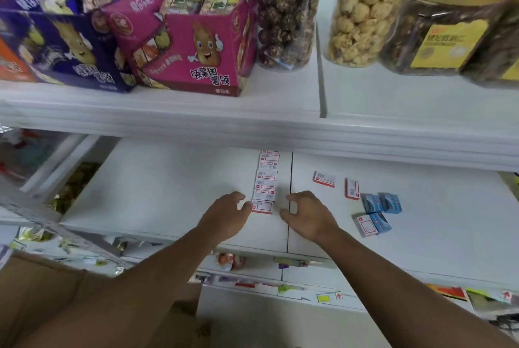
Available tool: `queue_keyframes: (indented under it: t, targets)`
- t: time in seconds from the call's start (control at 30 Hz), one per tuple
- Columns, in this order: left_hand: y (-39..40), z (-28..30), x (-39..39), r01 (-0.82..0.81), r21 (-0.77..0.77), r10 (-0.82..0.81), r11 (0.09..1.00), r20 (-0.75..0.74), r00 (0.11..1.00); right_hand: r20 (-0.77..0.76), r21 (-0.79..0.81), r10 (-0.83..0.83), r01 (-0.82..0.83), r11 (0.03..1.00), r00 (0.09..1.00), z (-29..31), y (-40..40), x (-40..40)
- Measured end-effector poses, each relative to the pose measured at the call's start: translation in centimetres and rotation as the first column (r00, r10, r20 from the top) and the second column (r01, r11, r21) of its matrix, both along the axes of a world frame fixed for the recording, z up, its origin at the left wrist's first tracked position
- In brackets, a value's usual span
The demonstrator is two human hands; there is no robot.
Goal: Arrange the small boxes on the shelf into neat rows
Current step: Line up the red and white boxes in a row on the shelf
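Head view: hands flank a row of small boxes on a shop shelf

Head camera looks down on a white shelf point(168, 184), where a row of red-and-white boxes point(266, 179) runs front to back beside the shelf seam. The left hand point(224, 218) touches the nearest box point(262, 206) with loosely curled fingers, grasping nothing. The right hand point(306, 215) hovers just right of the row, fingers curled and empty. Two loose red boxes point(324, 179) lie farther right, near a cluster of blue boxes point(382, 203). Above, a pink snack carton point(202, 55) and clear jars point(362, 10) stand.
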State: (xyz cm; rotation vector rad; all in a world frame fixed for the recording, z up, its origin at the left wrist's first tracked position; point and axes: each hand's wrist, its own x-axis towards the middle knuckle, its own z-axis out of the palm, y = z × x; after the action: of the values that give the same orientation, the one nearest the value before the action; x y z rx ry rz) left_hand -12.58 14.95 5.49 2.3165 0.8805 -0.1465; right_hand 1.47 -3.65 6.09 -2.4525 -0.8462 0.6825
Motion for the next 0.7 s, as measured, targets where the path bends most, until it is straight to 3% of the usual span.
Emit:
queue_keyframes:
  t: [0.27, 0.7]
  targets:
    - [-3.0, 5.0, 0.8, 0.145, 0.358, -0.105, 0.923, -0.129, 0.986, 0.181, -0.096, 0.132, -0.117, 0.989, 0.975, 4.9, -1.0, 1.2]
    - [-10.5, 7.5, 0.0, 0.241, 0.478, -0.202, 0.845, -0.132, 0.970, 0.291, -0.167, 0.125, -0.079, 0.983, 0.949, 7.4, -6.9, -0.9]
